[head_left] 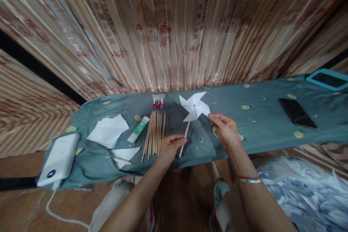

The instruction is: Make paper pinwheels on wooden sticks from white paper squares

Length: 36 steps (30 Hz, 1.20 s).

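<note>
Pinwheel (197,107) held — open red-and-white box (158,106) contains small metal pieces (158,103).

Pinwheel (200,108): white paper, four pointed blades folded open, face up, right of the red pin box (158,102).
Pin head (194,106): small, round, silvery, at the blades' centre.
Stick (187,129): slim, pale wood, held slanting, upper end hidden, lower end rightward of and nearer than the box.

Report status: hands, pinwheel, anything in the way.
Left hand holding stick. Right hand pinching blade tip. Pinwheel at stick's upper end. Loose sticks beside left hand.
</note>
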{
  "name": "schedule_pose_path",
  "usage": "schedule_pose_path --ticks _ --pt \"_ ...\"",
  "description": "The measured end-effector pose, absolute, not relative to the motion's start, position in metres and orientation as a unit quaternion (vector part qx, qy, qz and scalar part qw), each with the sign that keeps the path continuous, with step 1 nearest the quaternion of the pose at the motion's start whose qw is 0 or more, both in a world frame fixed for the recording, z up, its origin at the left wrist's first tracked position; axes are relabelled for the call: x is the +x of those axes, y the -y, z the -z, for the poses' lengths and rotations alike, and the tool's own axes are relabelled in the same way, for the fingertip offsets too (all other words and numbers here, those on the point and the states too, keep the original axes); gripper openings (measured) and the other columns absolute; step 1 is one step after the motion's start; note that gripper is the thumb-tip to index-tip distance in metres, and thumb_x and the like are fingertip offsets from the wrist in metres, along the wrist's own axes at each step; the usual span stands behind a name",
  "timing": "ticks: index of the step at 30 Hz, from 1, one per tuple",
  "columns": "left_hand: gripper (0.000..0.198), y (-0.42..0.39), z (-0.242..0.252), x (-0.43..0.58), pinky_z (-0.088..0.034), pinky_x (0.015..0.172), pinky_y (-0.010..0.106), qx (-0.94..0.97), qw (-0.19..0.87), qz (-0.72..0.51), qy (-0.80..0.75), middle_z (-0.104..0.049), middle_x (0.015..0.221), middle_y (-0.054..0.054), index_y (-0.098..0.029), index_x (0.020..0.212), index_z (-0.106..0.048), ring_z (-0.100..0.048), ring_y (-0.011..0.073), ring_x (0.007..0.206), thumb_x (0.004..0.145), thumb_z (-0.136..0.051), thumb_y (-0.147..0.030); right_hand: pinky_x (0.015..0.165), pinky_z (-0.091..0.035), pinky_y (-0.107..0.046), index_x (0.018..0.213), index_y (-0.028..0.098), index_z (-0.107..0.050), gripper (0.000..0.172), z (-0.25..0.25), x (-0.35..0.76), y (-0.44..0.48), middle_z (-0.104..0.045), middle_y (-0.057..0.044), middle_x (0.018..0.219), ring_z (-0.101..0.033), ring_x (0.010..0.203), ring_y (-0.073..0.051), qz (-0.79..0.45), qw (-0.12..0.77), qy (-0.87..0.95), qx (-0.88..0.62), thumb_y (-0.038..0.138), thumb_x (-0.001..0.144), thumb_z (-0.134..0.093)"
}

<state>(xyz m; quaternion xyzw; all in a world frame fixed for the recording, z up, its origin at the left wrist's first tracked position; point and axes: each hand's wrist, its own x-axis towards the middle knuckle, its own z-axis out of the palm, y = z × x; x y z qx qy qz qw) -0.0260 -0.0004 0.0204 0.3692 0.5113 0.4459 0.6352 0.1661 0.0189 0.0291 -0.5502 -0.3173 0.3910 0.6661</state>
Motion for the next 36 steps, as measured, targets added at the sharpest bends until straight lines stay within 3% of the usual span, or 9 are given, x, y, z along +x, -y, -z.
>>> schedule_pose_path --ticks 16,22,32,36 --pt "0.032 -0.001 -0.017 -0.026 -0.046 0.059 0.024 0.37 0.631 -0.447 -0.515 -0.07 0.061 0.002 -0.017 0.065 -0.075 -0.058 0.0125 0.057 0.043 -0.087 -0.037 0.065 -0.042 -0.027 0.059 0.022 -0.071 0.019 -0.032 0.149 -0.013 -0.069 0.0 0.073 -0.056 0.066 -0.013 -0.446 0.641 0.327 -0.532 0.037 0.057 -0.081" --pt "0.03 -0.002 -0.018 -0.029 -0.043 0.055 0.023 0.392 0.644 -0.427 -0.499 -0.068 0.056 0.001 -0.018 0.063 -0.075 -0.055 0.011 0.053 0.043 -0.087 -0.037 0.057 -0.042 -0.025 0.068 0.024 -0.071 0.027 -0.035 0.159 -0.013 -0.065 0.001 0.066 -0.056 0.063 -0.014 -0.456 0.655 0.303 -0.521 0.048 0.061 -0.078" --pt "0.027 0.0 -0.018 -0.031 -0.042 0.053 0.022 0.425 0.664 -0.381 -0.483 -0.066 0.054 0.001 -0.017 0.062 -0.075 -0.054 0.0105 0.051 0.043 -0.086 -0.034 0.069 -0.05 -0.028 0.071 0.02 -0.07 0.029 -0.043 0.163 -0.015 -0.071 0.0 0.069 -0.064 0.067 -0.015 -0.514 0.685 0.265 -0.443 0.04 0.055 -0.084" --pt "0.027 0.0 -0.016 -0.032 -0.042 0.055 0.022 0.436 0.665 -0.371 -0.479 -0.067 0.057 0.001 -0.017 0.064 -0.075 -0.055 0.0108 0.054 0.045 -0.085 -0.034 0.066 -0.051 -0.024 0.068 0.019 -0.071 0.028 -0.045 0.162 -0.015 -0.072 0.001 0.065 -0.064 0.061 -0.012 -0.517 0.688 0.253 -0.441 0.038 0.053 -0.086"
